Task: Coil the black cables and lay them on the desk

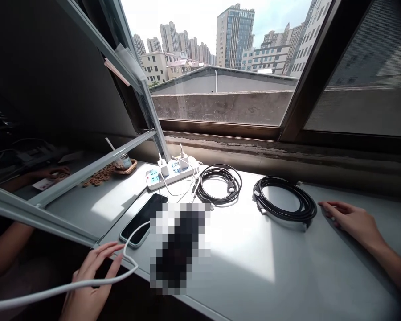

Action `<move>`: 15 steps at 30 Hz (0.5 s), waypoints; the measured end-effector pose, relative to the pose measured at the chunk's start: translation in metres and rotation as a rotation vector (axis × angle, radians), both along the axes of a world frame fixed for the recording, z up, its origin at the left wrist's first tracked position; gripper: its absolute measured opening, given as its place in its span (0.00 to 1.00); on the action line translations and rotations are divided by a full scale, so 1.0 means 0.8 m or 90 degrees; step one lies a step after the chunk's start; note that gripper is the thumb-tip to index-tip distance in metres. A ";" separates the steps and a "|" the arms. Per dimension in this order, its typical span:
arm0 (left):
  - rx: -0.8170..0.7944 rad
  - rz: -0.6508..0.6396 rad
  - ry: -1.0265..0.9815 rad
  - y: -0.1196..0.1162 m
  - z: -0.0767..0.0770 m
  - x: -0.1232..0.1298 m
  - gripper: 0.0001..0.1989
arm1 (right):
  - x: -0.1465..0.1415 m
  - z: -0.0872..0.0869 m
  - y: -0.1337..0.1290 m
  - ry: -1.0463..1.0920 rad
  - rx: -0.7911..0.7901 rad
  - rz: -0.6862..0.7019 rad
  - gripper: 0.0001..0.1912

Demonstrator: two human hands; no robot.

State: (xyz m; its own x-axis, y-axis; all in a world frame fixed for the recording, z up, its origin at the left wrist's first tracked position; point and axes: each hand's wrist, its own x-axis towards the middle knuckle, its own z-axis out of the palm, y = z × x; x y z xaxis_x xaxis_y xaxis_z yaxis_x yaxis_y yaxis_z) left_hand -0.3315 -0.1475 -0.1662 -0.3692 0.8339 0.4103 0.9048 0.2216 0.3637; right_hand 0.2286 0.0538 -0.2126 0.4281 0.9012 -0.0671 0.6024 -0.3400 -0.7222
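My left hand [95, 274] is at the table's front left edge, its fingers stretched out and apart. A thick white cable [87, 283] runs across in front of it and bends up towards a phone [143, 220] lying flat just beyond my fingertips. I cannot tell whether the hand touches the cable. At the right, my right hand [352, 220] rests on the table, loosely extended, with nothing visible in it. Its fingertips are just right of a coiled black cable [287, 214]. Another coiled black cable [205, 200] with a USB plug lies left of that one.
A white power strip [172, 173] with two plugged-in chargers stands at the back. A blurred dark object [178, 249] lies mid-table. On the left are a metal frame [96, 171], a jar [124, 159], small brown pieces [100, 176] and another person's hand [55, 173]. A window is behind.
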 end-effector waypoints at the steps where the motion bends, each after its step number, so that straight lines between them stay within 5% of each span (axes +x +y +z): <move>1: 0.003 0.017 0.045 0.011 -0.004 0.000 0.16 | 0.001 -0.001 0.001 0.004 0.004 -0.005 0.20; 9: -0.011 0.019 0.083 0.048 -0.034 0.024 0.17 | 0.005 -0.002 0.003 0.017 -0.004 -0.063 0.18; 15: 0.013 -0.012 0.138 0.044 -0.027 0.019 0.19 | 0.017 -0.014 0.009 -0.053 0.008 -0.064 0.17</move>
